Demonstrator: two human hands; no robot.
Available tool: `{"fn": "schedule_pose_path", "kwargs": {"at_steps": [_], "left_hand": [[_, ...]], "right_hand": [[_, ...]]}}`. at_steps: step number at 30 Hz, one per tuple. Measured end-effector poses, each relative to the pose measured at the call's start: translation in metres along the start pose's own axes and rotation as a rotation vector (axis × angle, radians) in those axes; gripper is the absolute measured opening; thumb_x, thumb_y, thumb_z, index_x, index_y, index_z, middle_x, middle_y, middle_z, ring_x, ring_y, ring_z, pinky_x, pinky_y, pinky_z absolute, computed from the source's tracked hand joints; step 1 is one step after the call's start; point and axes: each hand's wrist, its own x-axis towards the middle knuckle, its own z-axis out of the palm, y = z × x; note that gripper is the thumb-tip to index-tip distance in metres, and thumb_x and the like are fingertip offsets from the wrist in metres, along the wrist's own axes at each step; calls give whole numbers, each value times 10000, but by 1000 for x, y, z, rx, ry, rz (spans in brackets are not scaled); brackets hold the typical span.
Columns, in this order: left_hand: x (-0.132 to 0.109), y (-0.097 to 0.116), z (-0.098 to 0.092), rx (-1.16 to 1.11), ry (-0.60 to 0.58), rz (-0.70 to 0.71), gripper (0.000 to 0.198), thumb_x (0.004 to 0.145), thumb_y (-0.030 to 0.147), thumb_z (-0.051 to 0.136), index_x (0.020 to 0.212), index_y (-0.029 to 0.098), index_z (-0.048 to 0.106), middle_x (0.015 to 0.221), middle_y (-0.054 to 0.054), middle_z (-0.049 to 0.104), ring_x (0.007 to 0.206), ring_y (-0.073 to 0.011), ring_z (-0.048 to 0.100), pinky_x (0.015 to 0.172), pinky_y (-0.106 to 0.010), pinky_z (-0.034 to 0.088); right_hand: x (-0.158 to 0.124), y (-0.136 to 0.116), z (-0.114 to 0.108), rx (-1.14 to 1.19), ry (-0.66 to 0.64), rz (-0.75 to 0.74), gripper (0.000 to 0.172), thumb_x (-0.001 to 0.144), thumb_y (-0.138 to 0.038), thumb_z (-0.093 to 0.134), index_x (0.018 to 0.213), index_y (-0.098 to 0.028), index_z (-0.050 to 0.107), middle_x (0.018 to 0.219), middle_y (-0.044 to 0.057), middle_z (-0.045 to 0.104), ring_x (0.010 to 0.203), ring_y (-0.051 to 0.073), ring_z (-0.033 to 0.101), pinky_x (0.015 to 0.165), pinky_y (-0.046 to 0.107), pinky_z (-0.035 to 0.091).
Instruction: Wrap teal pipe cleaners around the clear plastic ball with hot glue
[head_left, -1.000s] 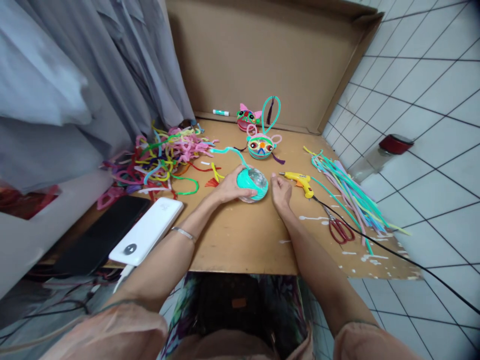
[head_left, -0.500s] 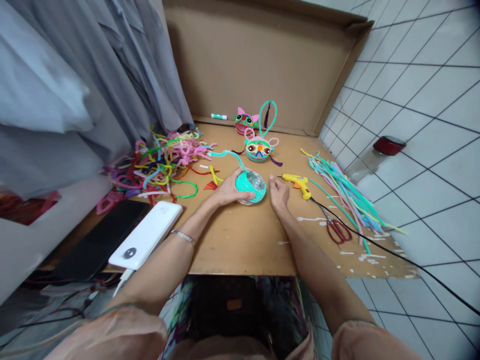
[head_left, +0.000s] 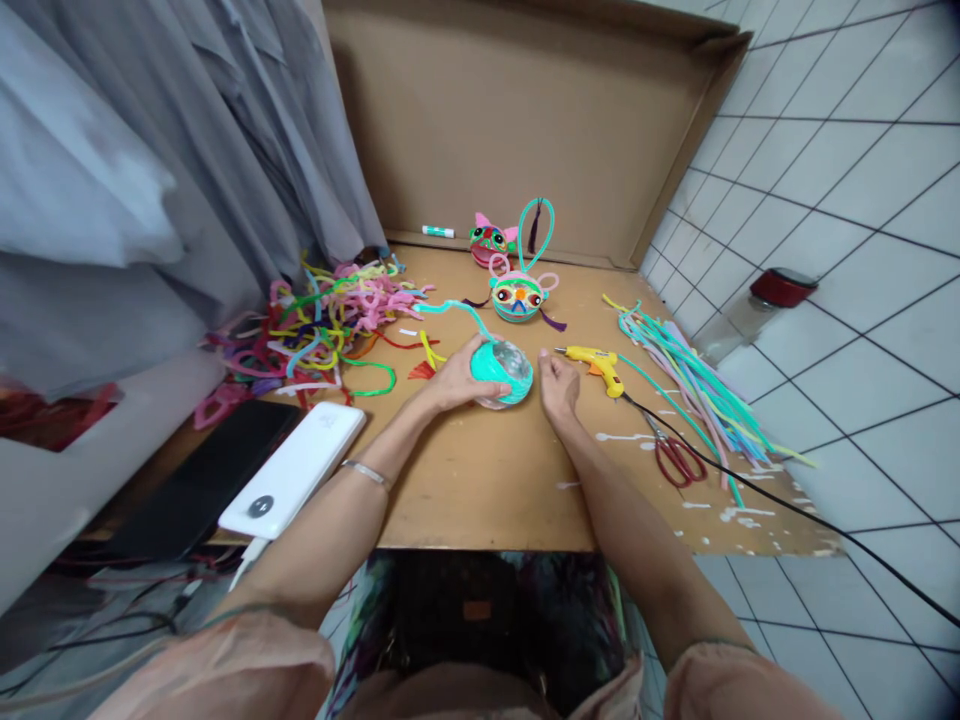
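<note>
My left hand [head_left: 456, 382] is wrapped round the left side of a ball [head_left: 504, 372], its thumb lying across the front. Turquoise pipe cleaner covers much of the ball, while its upper right part is clear and shiny. From its top, a loose turquoise pipe cleaner [head_left: 457, 304] runs back and to the left over the table. Just right of the ball, and apart from it, my right hand [head_left: 559, 388] rests in a loose fist with nothing showing in it. A yellow glue gun [head_left: 594, 366] lies right beside that fist, nozzle toward it.
Red-handled scissors [head_left: 679, 462], a black cord [head_left: 750, 492] and straight pipe cleaners [head_left: 682, 385] lie right. Two decorated animal heads [head_left: 517, 297] stand behind. Left are tangled pipe cleaners [head_left: 352, 305], a white power bank [head_left: 296, 470] and a black phone [head_left: 210, 480]. A cardboard panel [head_left: 517, 130] closes the back.
</note>
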Motion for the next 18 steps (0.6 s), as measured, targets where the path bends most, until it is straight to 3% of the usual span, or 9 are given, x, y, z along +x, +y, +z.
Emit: {"fn": "schedule_pose_path", "kwargs": {"at_steps": [12, 18], "left_hand": [[1, -2, 2, -56, -1, 38, 852, 537, 502, 830, 1267, 190, 520, 1212, -70, 653, 1073, -276, 643, 950, -386, 516], [1, -5, 3, -74, -12, 41, 829, 552, 466, 844, 1264, 187, 523, 1183, -53, 665, 1072, -263, 642, 955, -368, 512]], "right_hand": [[2, 6, 2, 12, 5, -41, 431, 924, -477, 356, 563, -249, 300, 537, -48, 297, 555, 137, 304, 572, 282, 207], [1, 5, 2, -40, 49, -42, 338, 929, -414, 314, 630, -258, 320, 591, -40, 313, 606, 160, 333, 614, 297, 242]]}}
